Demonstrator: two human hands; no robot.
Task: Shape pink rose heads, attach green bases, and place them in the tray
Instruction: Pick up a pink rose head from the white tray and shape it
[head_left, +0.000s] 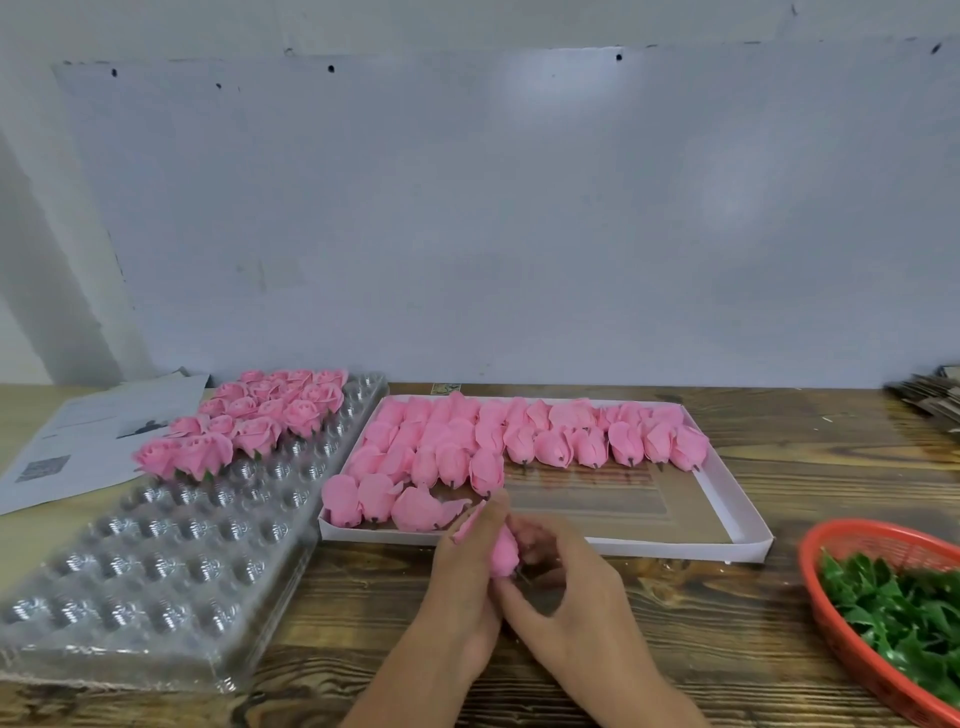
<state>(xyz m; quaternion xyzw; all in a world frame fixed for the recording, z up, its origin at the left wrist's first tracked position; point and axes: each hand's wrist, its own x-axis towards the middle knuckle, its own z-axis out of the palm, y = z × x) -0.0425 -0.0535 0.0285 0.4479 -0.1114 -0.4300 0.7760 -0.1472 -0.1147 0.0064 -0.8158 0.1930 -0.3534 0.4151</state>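
clear tray (171, 571) holds finished roses (249, 426); white box (737, 519), buds (519, 441); basket (831, 623), green bases (893, 613)

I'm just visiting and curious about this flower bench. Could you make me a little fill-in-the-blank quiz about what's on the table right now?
1. The green bases lie in a ____ basket at the right edge of the table.
2. The finished open roses sit at the far end of the ____ plastic tray.
3. The closed pink buds wait in a shallow ____ box.
4. Both hands, the left hand and the right hand, hold one ____ rose head.

Missing words: red; clear; white; pink
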